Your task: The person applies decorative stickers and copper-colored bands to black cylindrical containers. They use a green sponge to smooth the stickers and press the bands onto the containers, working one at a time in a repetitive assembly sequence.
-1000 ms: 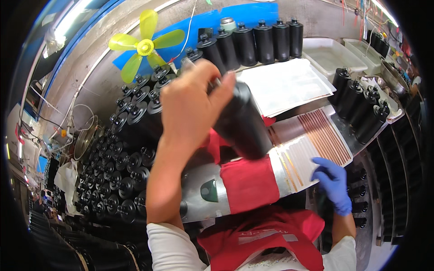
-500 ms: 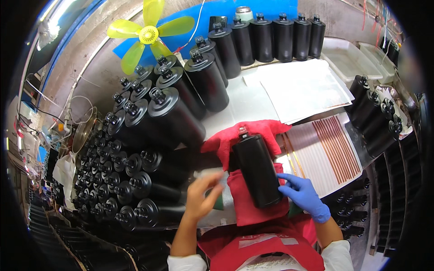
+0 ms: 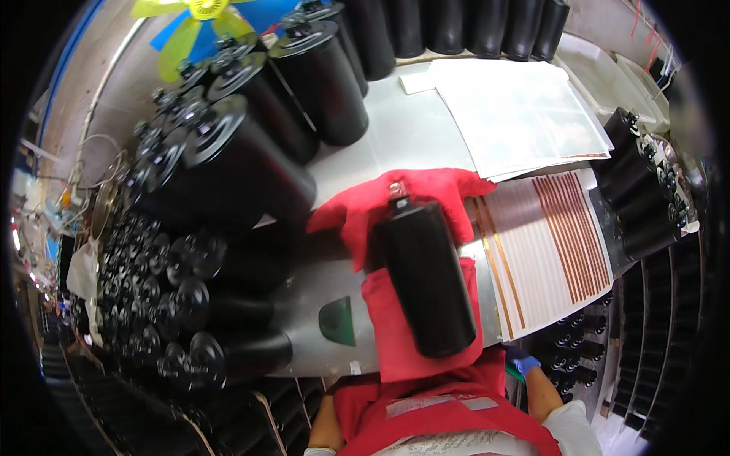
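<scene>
A matte black bottle (image 3: 430,285) with a clear neck lies tilted on red cloths (image 3: 346,205) in front of me, touched by neither hand. My right hand (image 3: 522,359), in a blue glove, is low at the table's front edge, beside my red apron. A bit of green shows against it, and its fingers are mostly hidden. Of my left arm only the forearm (image 3: 327,425) shows at the lower edge; the hand is out of sight. Left of the cloth, a flat dark green piece (image 3: 337,321) lies on the metal table (image 3: 304,304).
Many black bottles (image 3: 251,167) crowd the left, with more along the back and right. A sheet of brown strips (image 3: 547,251) lies right of the cloth, below white sheets (image 3: 517,114). White trays (image 3: 593,76) and a yellow-green fan (image 3: 205,9) are at the back.
Both hands have left the bottle area and dropped toward the front edge; the left went out of view. The view has tipped downward. The bottle stays on the cloth.
</scene>
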A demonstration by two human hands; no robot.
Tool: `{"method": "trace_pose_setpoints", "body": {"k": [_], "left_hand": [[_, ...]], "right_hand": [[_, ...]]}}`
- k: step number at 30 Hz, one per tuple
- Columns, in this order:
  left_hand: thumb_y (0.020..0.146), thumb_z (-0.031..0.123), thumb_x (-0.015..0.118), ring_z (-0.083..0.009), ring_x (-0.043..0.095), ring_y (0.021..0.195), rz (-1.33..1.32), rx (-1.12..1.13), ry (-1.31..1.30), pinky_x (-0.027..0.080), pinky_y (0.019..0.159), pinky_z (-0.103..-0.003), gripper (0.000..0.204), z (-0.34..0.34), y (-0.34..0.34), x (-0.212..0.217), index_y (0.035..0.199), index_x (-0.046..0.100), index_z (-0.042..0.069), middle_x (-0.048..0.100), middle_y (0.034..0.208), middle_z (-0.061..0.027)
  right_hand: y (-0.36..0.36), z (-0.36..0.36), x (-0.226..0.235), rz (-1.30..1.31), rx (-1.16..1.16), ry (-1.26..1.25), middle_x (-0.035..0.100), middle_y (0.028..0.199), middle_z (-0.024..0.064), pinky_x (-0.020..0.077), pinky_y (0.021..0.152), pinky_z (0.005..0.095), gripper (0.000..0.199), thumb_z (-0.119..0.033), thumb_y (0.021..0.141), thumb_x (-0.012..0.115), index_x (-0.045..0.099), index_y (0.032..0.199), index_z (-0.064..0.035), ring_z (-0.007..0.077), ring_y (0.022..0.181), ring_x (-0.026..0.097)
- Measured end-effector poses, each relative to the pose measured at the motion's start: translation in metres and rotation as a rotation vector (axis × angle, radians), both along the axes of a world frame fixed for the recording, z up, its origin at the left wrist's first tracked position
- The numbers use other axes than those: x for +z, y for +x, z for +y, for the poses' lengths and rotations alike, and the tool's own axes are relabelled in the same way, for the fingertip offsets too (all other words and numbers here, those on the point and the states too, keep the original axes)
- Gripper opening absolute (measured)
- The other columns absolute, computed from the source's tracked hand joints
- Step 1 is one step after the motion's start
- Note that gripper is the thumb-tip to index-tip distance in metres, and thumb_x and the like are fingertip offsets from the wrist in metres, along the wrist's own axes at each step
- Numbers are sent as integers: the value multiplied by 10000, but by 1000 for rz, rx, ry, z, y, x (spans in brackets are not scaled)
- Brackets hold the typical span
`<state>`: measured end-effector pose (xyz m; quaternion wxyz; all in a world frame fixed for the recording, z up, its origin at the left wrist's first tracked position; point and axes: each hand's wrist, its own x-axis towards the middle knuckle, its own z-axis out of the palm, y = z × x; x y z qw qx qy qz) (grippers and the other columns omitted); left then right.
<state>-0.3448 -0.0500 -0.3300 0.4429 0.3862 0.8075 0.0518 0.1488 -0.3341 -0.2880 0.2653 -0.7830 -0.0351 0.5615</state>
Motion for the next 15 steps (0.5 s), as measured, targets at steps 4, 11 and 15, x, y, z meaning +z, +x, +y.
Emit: {"method": "trace_pose_setpoints", "body": {"k": [4,11,15], "left_hand": [[819,186,633,-149,591,570,51,-153,-77,464,536,-287,178,22,33,-7,738,668,31,665,771,-105],[829,213,629,-139,593,567,157,-335,-217,466,523,-286,212,28,26,15,724,666,33,663,761,-93],[834,228,627,-133,595,566,167,-460,-176,467,515,-285,231,43,11,17,715,666,34,662,755,-86]], "right_hand": [[-13,15,-9,12,-69,-24,660,821,72,472,558,269,411,-139,803,655,568,1178,5,142,648,593],[-23,71,5,29,-142,11,661,839,71,481,587,268,388,-157,798,669,585,1145,-4,155,657,598],[-20,81,-10,15,-148,109,662,850,71,486,603,268,376,-168,795,677,594,1125,-9,163,663,600]]}}
